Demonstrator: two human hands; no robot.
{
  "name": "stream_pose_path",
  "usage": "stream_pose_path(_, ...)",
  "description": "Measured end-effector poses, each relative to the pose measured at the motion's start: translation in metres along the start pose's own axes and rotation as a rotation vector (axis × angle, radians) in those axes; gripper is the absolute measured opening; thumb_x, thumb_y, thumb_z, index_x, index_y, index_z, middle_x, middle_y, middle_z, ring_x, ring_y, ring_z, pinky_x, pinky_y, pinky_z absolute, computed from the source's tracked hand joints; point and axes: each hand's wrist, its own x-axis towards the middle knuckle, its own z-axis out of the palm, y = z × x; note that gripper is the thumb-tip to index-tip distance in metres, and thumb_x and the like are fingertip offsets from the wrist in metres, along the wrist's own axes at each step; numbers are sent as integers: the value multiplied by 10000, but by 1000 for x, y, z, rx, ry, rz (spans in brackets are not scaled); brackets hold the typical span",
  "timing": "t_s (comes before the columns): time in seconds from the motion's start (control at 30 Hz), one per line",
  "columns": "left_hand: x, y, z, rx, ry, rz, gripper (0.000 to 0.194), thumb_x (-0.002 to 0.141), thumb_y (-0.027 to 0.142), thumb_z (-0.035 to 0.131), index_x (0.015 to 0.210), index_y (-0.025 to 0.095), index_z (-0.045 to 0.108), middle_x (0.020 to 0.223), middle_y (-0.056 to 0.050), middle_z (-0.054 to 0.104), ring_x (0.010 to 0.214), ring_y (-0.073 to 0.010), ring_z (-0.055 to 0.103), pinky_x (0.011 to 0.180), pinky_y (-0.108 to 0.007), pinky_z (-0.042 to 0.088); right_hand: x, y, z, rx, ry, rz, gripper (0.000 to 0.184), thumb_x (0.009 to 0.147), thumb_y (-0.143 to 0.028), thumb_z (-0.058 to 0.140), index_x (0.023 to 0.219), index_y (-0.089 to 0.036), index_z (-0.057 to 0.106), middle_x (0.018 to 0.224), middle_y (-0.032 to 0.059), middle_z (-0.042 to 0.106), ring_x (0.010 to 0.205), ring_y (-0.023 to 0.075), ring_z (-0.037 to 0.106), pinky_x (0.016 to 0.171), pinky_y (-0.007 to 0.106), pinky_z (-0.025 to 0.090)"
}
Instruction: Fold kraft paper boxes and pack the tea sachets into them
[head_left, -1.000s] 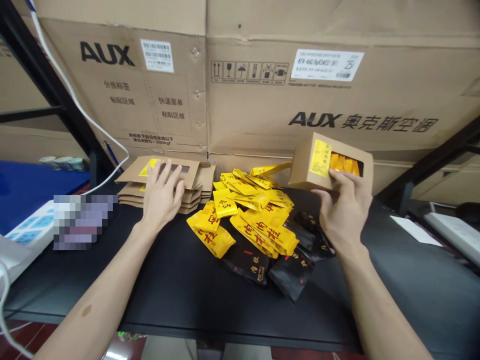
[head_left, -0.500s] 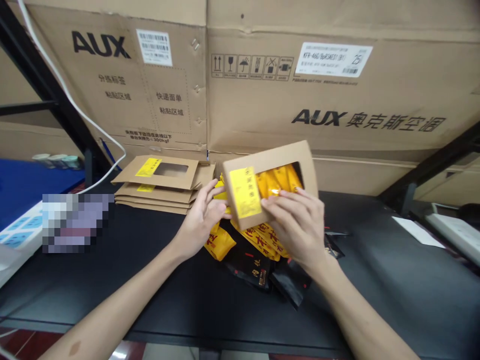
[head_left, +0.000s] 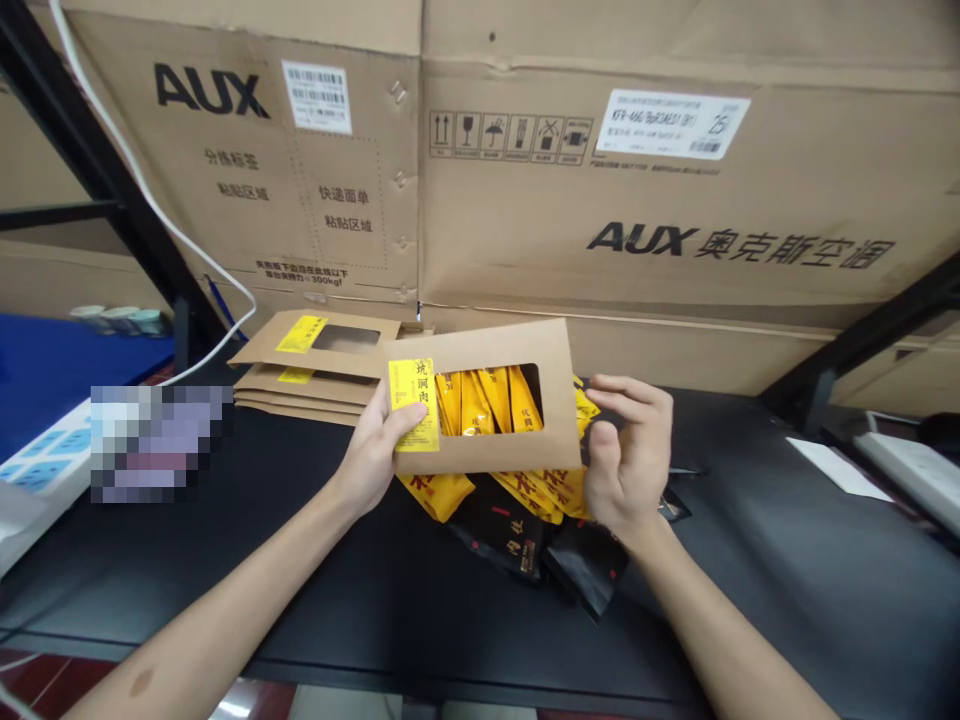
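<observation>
My left hand (head_left: 375,450) grips the left end of a kraft paper box (head_left: 487,452), its thumb over the yellow label (head_left: 409,432). Through the window in the box's face show several yellow sachets (head_left: 480,402). Beside the box's right end is my right hand (head_left: 630,455), fingers curled but apart from the thumb, with nothing seen in it. Below and behind the box lie yellow packets (head_left: 439,495) with red characters and black packets (head_left: 502,535) on the black table (head_left: 337,600). The box partly hides them.
Flat kraft boxes (head_left: 315,395) with windows are stacked at the left. Large AUX cartons (head_left: 517,240) stand along the back. A white power strip (head_left: 45,460) and a white cable (head_left: 142,190) are at left; a white paper (head_left: 836,468) lies at right.
The box has moved left and been levelled, its window now facing me squarely. My left hand has taken its left end; my right hand has let go and sits off its right end.
</observation>
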Motion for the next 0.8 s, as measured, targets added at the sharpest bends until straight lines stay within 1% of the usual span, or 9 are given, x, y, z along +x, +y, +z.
stream_pose_path(0.07,0,-4,-3,25,-17,22,693,758,402,793,1384,206,570,1323,-112,722,1246,-357,664,1037,-457,565,-3,5,1,90,-65,84,201,1014,-298,524,1164,-228,637,1179,108,653,1118,250,635,956,465,527)
stream_pose_path(0.17,0,-9,-8,75,-26,50,677,789,389,779,1410,220,569,1362,-96,702,1289,-338,638,1099,-433,525,-6,6,4,225,-160,170,176,1017,-299,527,1152,-228,615,1143,95,666,1073,226,654,926,426,541)
stream_pose_path(0.27,0,-11,-10,102,-27,60,661,829,406,753,1432,224,553,1391,-97,683,1303,-331,629,1121,-432,509,-8,3,7,295,-214,220,193,1015,-339,541,1168,-236,599,1142,87,661,1057,209,659,893,384,552)
stream_pose_path(0.33,0,-9,-8,121,-32,72,675,847,428,744,1453,222,527,1403,-106,672,1309,-328,627,1121,-437,510,-9,3,7,304,-235,227,216,1011,-369,548,1175,-237,596,1154,91,660,1067,213,663,893,382,557)
stream_pose_path(0.43,0,-7,-4,161,-40,100,711,850,445,751,1472,212,496,1408,-126,662,1324,-327,617,1117,-438,515,-9,3,6,309,-237,235,220,1012,-376,544,1173,-236,597,1144,92,669,1038,210,683,877,377,572)
stream_pose_path(0.53,-1,-5,-2,218,-34,127,718,843,458,757,1464,207,499,1395,-142,662,1320,-329,620,1111,-443,518,-10,3,6,345,-239,260,209,1007,-342,556,1186,-239,591,1129,85,677,959,189,711,824,348,596)
stream_pose_path(0.6,-1,-6,-3,254,-25,145,715,836,465,762,1453,207,509,1382,-148,666,1304,-332,631,1101,-449,524,-12,3,6,364,-243,281,234,1000,-325,574,1220,-245,576,1125,81,694,937,185,728,819,344,607)
stream_pose_path(0.67,-1,-6,-3,276,-13,161,710,827,465,770,1440,206,521,1362,-150,675,1285,-334,643,1090,-454,532,-14,3,6,363,-222,288,273,995,-316,584,1258,-248,555,1130,84,710,955,193,739,833,350,613)
stream_pose_path(0.8,2,-8,-5,259,18,149,700,810,481,782,1407,202,546,1302,-149,710,1236,-340,674,1046,-465,558,-13,4,4,302,-132,281,324,1009,-285,548,1329,-255,507,1202,105,697,1043,208,731,870,377,609)
